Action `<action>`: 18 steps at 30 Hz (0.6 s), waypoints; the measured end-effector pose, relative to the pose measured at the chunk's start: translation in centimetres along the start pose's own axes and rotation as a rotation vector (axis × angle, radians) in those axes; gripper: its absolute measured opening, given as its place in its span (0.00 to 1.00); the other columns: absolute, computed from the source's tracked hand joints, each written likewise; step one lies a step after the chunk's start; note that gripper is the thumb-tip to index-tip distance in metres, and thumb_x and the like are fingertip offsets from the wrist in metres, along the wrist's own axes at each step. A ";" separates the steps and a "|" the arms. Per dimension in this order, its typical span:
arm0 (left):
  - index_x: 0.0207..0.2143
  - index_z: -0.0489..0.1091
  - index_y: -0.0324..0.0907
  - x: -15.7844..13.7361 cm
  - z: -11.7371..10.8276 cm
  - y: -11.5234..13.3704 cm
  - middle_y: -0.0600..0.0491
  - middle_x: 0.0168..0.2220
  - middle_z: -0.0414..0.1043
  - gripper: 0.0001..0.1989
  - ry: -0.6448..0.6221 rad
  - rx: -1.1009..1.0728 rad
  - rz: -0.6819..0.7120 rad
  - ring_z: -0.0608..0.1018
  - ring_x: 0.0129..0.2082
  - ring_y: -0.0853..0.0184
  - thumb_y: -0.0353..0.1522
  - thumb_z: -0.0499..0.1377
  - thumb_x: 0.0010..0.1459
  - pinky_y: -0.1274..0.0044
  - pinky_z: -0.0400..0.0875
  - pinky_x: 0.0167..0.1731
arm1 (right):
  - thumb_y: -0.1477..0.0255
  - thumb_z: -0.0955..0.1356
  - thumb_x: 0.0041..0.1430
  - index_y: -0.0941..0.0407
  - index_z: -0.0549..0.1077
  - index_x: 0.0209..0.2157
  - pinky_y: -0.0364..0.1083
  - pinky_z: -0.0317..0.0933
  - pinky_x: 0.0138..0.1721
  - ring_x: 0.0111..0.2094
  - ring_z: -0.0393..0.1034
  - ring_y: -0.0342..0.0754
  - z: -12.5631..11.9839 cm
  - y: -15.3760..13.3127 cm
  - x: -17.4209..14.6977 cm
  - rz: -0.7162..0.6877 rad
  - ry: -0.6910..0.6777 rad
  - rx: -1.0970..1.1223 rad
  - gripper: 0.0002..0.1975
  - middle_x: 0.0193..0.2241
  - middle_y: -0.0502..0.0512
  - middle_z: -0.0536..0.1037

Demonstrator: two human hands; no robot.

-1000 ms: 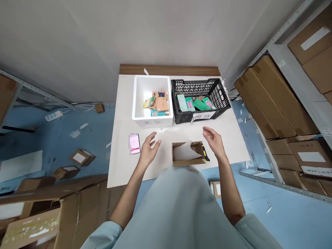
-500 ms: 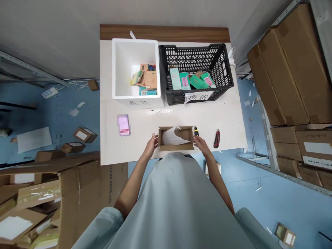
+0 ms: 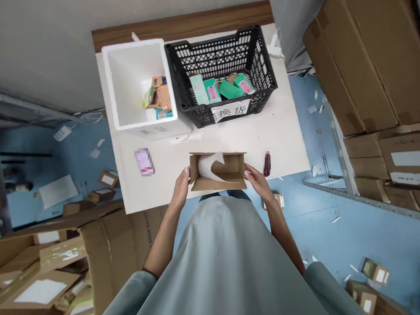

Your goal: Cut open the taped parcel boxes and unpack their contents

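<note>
An open cardboard box point(image 3: 233, 176) is held between my two hands at the front edge of the white table point(image 3: 278, 127). Inside it, toward the left end, lies a curled white sheet point(image 3: 207, 168). My left hand point(image 3: 182, 184) grips the box's left end, with the thumb on top. At the right end my right hand point(image 3: 257, 180) has its fingers on the cardboard wall. A red and black box cutter point(image 3: 267, 164) lies on the table just right of that hand. To the left on the table is a blurred-out pinkish item point(image 3: 145, 162).
Behind stand a white foam box point(image 3: 110, 87) with small packages and a black plastic crate point(image 3: 223, 48) with green and pink boxes. A large carton point(image 3: 111, 245) of parcels is at lower left. Stacked cartons point(image 3: 367, 65) fill the right side, and small parcels point(image 3: 376, 270) lie on the floor.
My view has turned and shifted, so the table appears tilted. The cardboard box appears larger and tipped to show more of its inside. The yellow and black tool by my right hand is no longer visible.
</note>
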State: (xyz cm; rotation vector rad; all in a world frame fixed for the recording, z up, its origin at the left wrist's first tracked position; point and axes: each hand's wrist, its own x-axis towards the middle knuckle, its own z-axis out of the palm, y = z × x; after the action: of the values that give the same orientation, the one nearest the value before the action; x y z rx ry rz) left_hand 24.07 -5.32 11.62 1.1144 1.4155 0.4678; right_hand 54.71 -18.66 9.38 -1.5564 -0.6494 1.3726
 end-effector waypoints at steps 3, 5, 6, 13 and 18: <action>0.69 0.76 0.45 0.4 1.6 2.5 0.41 0.72 0.74 0.40 -0.136 0.016 0.051 0.74 0.74 0.46 0.64 0.51 0.75 0.54 0.69 0.74 | 0.40 0.74 0.68 0.46 0.78 0.71 0.61 0.69 0.74 0.72 0.74 0.64 -1.1 -0.4 -3.2 -0.040 0.132 0.051 0.39 0.73 0.57 0.77; 0.68 0.76 0.44 1.0 3.1 4.1 0.41 0.72 0.74 0.40 -0.243 0.059 0.089 0.74 0.74 0.46 0.65 0.53 0.74 0.54 0.70 0.73 | 0.40 0.76 0.66 0.47 0.78 0.70 0.61 0.70 0.73 0.72 0.74 0.64 -1.5 -0.2 -5.7 -0.055 0.259 0.090 0.40 0.73 0.58 0.77; 0.67 0.76 0.44 1.3 3.9 4.9 0.41 0.72 0.74 0.41 -0.300 0.089 0.107 0.74 0.73 0.46 0.65 0.54 0.73 0.54 0.70 0.73 | 0.40 0.76 0.65 0.47 0.79 0.69 0.61 0.71 0.72 0.71 0.74 0.64 -1.6 0.1 -7.0 -0.061 0.333 0.117 0.39 0.73 0.58 0.77; 0.62 0.79 0.41 2.4 11.9 7.0 0.39 0.68 0.77 0.40 -0.748 0.326 0.228 0.78 0.69 0.47 0.65 0.57 0.71 0.59 0.76 0.68 | 0.40 0.79 0.61 0.48 0.83 0.63 0.63 0.74 0.69 0.70 0.75 0.67 0.1 3.3 -18.1 -0.081 0.836 0.278 0.38 0.68 0.60 0.82; 0.56 0.83 0.42 -0.8 19.4 6.3 0.41 0.60 0.81 0.32 -1.085 0.518 0.422 0.80 0.63 0.46 0.59 0.61 0.70 0.59 0.77 0.65 | 0.39 0.79 0.59 0.50 0.84 0.62 0.65 0.71 0.71 0.68 0.78 0.67 3.4 6.5 -27.1 -0.023 1.247 0.348 0.38 0.65 0.63 0.84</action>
State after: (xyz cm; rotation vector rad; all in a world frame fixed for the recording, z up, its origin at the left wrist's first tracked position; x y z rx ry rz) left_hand 44.04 -9.47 13.25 1.7217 0.3247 -0.2538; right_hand 43.87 -43.64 16.37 -1.7194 0.3269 0.2643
